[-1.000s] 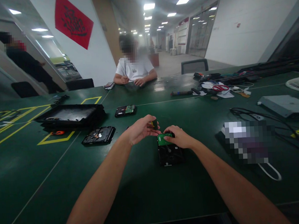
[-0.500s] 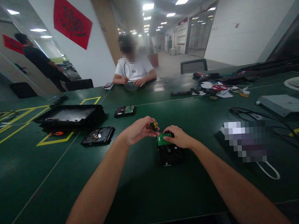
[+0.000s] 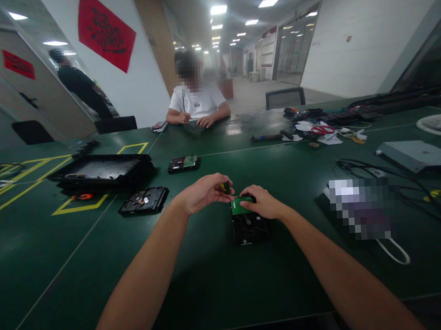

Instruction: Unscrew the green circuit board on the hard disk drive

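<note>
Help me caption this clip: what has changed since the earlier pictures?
The person in dark clothes moved rightward; the yellow-and-black handle seems turned. Nothing was taken hold of or let go: the left grip stays on the handle, the right grip on the green board.

The drive (image 3: 250, 228), black and boxy, lies flat on the table (image 3: 211, 269), its green board (image 3: 239, 208) uppermost at the far end. The tool (image 3: 225, 187), black and yellow (mostly hidden in the left hand (image 3: 208, 193)), is near the board's far left corner.
</note>
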Tool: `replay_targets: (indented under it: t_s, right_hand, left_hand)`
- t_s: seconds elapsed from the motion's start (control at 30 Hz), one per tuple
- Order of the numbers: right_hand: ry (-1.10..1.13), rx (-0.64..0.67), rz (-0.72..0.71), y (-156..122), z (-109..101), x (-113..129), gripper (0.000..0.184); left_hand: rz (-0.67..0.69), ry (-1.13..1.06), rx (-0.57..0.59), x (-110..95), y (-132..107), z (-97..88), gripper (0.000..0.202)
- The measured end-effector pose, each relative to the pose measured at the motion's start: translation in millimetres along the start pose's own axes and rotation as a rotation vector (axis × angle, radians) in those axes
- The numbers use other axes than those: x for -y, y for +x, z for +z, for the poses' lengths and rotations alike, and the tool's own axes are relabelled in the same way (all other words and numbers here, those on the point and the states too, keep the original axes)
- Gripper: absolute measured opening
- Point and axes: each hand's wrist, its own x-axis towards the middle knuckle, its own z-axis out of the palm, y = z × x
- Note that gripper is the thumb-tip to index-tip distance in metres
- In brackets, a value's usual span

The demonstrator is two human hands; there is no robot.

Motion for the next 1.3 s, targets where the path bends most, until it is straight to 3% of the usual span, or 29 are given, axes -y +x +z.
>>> replay_targets:
  t_s: [0.33,0.57,0.97,1.3]
  right_hand:
    - [-0.007,-0.006,0.01,0.5,0.3,-0.4,0.028]
    - [-0.019,-0.031,0.009,1.8,3.9,-4.8,0.029]
    - [0.0,-0.012,0.012,2.0,3.2,-4.6,0.031]
    - [-0.002,-0.011,0.016,0.6,1.0,-1.0,0.029]
  left_hand:
    - [0.024,0.113,0.027,-4.5,-2.0,1.4,0.033]
    - [0.032,0.019,0.024,-1.1,-0.9,-1.0,0.032]
    - [0.045,0.127,0.059,-1.0,1.2,-2.2,0.036]
    - [0.023,-0.01,-0.005,0.1,1.8,-2.0,0.031]
